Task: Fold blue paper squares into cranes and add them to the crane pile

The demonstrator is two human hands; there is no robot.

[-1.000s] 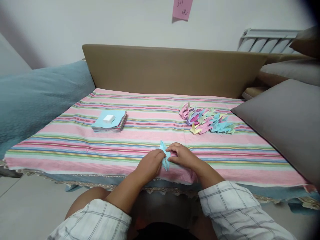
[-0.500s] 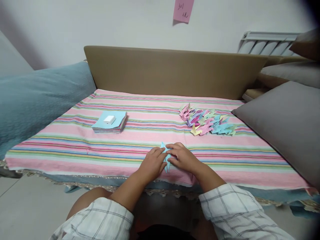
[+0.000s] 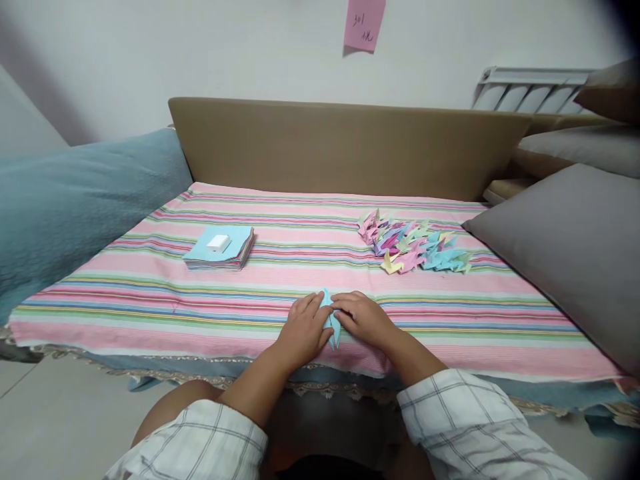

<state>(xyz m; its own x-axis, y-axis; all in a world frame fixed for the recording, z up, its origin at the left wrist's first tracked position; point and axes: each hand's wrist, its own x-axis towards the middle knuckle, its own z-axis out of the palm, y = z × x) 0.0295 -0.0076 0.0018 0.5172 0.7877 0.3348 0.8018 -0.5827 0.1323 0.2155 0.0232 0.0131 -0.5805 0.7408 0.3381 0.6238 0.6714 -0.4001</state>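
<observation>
A narrow light-blue folded origami paper lies upright-lengthwise on the striped cloth in front of me, its lower end split into two points. My left hand grips its left side, fingers pressed on the paper. From the right, my right hand has its fingertips on the upper part of the same paper. The fingers cover part of the middle. Beyond my right hand sits a cluster of folded paper cranes in pink, purple, green, yellow and blue.
A stack of square coloured paper with a small white block on top lies to the left. A striped cloth covers the seat. Grey cushions are at the right, a blue armrest at the left, a brown backrest behind.
My fingers have shifted slightly on the folded paper, and its two lower points now stand a little farther apart. The view has tilted slightly upward.
</observation>
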